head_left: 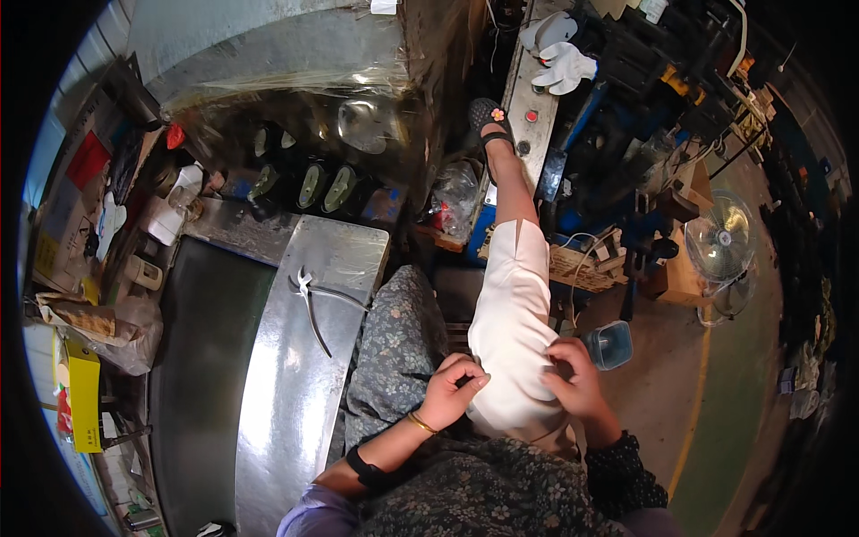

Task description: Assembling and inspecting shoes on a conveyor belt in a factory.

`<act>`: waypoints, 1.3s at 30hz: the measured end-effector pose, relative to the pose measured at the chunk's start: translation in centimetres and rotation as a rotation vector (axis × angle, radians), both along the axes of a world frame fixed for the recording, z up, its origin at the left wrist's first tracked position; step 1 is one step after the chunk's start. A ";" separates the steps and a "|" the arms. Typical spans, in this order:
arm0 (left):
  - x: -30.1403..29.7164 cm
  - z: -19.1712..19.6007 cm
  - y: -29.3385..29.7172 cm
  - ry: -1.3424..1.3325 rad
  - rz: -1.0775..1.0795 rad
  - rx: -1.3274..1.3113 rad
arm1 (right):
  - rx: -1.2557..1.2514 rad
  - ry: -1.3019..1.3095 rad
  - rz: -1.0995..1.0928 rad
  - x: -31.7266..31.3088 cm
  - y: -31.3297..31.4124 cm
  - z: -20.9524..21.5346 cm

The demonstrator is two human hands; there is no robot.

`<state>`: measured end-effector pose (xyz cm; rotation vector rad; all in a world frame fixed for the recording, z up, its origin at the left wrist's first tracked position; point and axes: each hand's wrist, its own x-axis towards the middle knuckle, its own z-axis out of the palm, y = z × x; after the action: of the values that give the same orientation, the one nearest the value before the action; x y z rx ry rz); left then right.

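Grip contents hidden: left hand [455, 385] and right hand [573, 376] rest on pale trouser leg [512, 331].

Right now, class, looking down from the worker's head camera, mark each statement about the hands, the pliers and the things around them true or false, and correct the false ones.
1. The metal pliers lie on the shiny steel tabletop. True.
2. The left hand holds the pliers. False: it rests on the pale pink trouser leg, apart from the pliers.
3. The right hand touches the same trouser leg. True.
4. The round wire-caged fan stands on the tabletop. False: it stands on the floor to the right.
5. A gold bangle circles the left wrist. True.
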<state>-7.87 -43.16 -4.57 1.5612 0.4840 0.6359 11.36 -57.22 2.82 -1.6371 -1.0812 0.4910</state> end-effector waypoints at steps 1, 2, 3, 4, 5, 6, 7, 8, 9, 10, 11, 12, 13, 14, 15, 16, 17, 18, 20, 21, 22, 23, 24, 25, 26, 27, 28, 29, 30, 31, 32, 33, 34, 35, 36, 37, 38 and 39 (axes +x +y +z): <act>-0.2 0.5 -0.2 0.003 -0.001 0.023 | 0.004 0.001 0.000 0.1 0.3 -0.2; -0.4 0.7 -0.3 0.006 -0.001 0.045 | -0.035 -0.033 0.014 0.2 0.5 -0.8; -0.5 0.8 -0.4 -0.005 0.020 0.066 | -0.076 -0.067 0.029 0.2 0.8 -1.1; -0.5 1.2 -0.6 -0.001 0.029 0.064 | -0.077 -0.064 0.038 0.0 1.2 -1.0; -0.4 2.4 -1.0 -0.012 0.063 0.041 | -0.033 -0.056 0.025 -0.3 1.3 -0.2; -0.2 3.1 -1.1 -0.022 0.095 0.017 | 0.010 -0.047 0.011 -0.7 1.1 0.5; -0.4 3.2 -0.7 0.013 0.073 0.230 | 0.007 -0.045 0.018 -1.2 0.9 1.1; -0.8 2.5 -0.5 0.016 0.078 0.226 | -0.060 0.007 0.071 -1.6 0.5 1.6; -1.1 1.3 -0.3 0.040 -0.014 0.305 | -0.128 0.060 0.121 -1.9 0.2 2.0; -1.1 1.1 -0.1 0.061 -0.113 0.385 | -0.130 0.060 0.119 -2.0 0.1 2.3; -1.2 1.0 -0.3 0.065 -0.142 0.322 | -0.188 0.081 0.191 -1.9 0.0 2.6; -1.4 1.0 -0.4 0.065 -0.147 0.321 | -0.247 0.103 0.263 -1.7 -0.2 2.8; -1.4 1.2 -0.6 0.051 -0.228 0.235 | -0.247 0.106 0.257 -1.0 -0.5 2.7; -1.5 1.4 -0.6 0.038 -0.309 0.148 | -0.329 0.095 0.351 0.0 -0.8 2.6; -1.6 1.7 -0.5 -0.051 -0.403 0.108 | -0.412 0.085 0.446 0.7 -0.8 2.5; -1.8 2.1 -0.5 -0.049 -0.412 0.104 | -0.414 0.090 0.438 1.0 -0.7 2.5; -2.0 2.3 -0.6 -0.028 -0.437 0.105 | -0.435 0.143 0.340 1.2 -0.6 2.5; -2.1 2.6 -0.7 -0.006 -0.462 0.107 | -0.455 0.195 0.243 1.5 -0.4 2.5; -2.0 3.3 -0.7 0.051 -0.244 0.057 | -0.433 0.174 0.197 2.3 1.1 1.8; -1.6 3.4 -0.5 0.018 -0.157 0.121 | -0.363 0.109 0.135 2.9 1.9 1.1; -1.0 3.6 0.1 -0.018 -0.073 0.181 | -0.296 0.042 0.070 3.5 2.8 0.4; -0.4 4.3 0.3 0.004 -0.015 0.244 | -0.227 0.053 0.030 4.5 3.5 -0.6; 0.2 4.2 0.8 0.003 -0.016 0.241 | -0.158 0.062 -0.009 5.6 4.2 -1.6; 0.7 4.0 1.4 -0.014 0.024 0.319 | -0.169 0.168 -0.027 6.6 5.3 -2.3; 1.4 3.8 2.1 -0.037 0.060 0.394 | -0.138 0.111 -0.039 7.7 6.3 -2.9; 2.2 3.4 3.1 -0.017 0.060 0.316 | -0.128 0.124 -0.033 8.7 7.6 -3.7; 3.1 3.2 4.3 0.002 0.062 0.239 | -0.119 0.138 -0.026 9.6 8.9 -4.4; 4.3 3.2 5.6 0.010 0.049 0.136 | -0.125 0.138 -0.031 10.8 9.8 -5.3; 5.2 2.5 7.1 0.092 0.011 0.082 | -0.122 0.036 -0.014 11.8 10.7 -6.1; 6.3 0.4 8.7 0.062 -0.007 0.010 | -0.119 -0.066 0.009 12.4 11.7 -6.5; 7.3 -1.2 10.2 0.058 -0.019 -0.034 | -0.121 -0.060 0.019 12.4 12.6 -6.3; 8.5 -0.7 10.9 0.105 -0.056 -0.067 | -0.146 -0.171 0.046 12.5 12.9 -5.8; 9.7 0.0 11.5 0.150 -0.093 -0.098 | -0.169 -0.282 0.075 12.5 13.2 -5.2; 10.6 -0.3 12.1 0.155 -0.085 -0.103 | -0.173 -0.277 0.084 12.4 13.6 -4.8; 11.4 -0.6 12.7 0.165 -0.137 -0.115 | -0.246 -0.274 0.075 12.3 14.0 -4.4; 12.6 -0.9 13.0 0.168 -0.200 -0.129 | -0.326 -0.274 0.055 12.6 13.9 -3.9; 13.3 -0.7 13.3 0.172 -0.201 -0.136 | -0.332 -0.270 0.056 12.8 14.0 -3.7; 14.0 -0.5 13.5 0.162 -0.228 -0.155 | -0.405 -0.097 0.130 13.1 14.2 -3.4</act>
<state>6.11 -29.66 -5.11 1.4999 0.4566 0.2920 24.43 -43.06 -0.54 -1.9659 -1.2217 0.7612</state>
